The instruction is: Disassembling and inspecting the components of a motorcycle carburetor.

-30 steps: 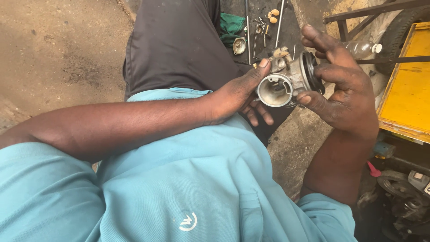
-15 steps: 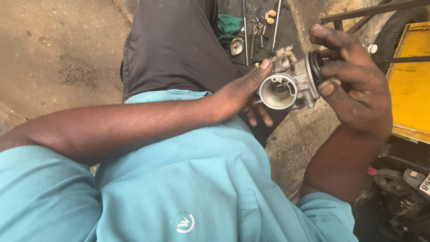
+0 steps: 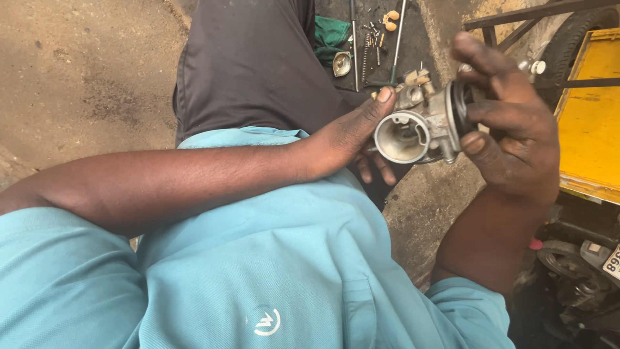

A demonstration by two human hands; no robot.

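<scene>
The carburettor body (image 3: 423, 123) sits up in front of the chest, held between both hands, its round bore facing the camera. Compared with a second ago it rides a touch higher and further right in view, and it has turned slightly, so the open throat shows more fully and the black rubber ring (image 3: 460, 106) on its far end is edge-on.

The right hand (image 3: 513, 132) has shifted its grip: the fingers now curl over the top of the ring end, thumb pressed low beside it, clamping the part firmly. The left hand (image 3: 349, 139) holds its place as before, fingers under the body and the index finger stretched up along the bore's rim, steadying rather than squeezing.

My read: this is a turn-and-inspect move, the part being re-angled for a look inside, not yet worked on with a tool.

Beyond the hands, on the dark mat (image 3: 420, 32) by the knee, lie long rods, small screws, a green cloth (image 3: 330, 35) and a small metal cup (image 3: 341, 63). A yellow panel (image 3: 591, 123) stands at right.
</scene>
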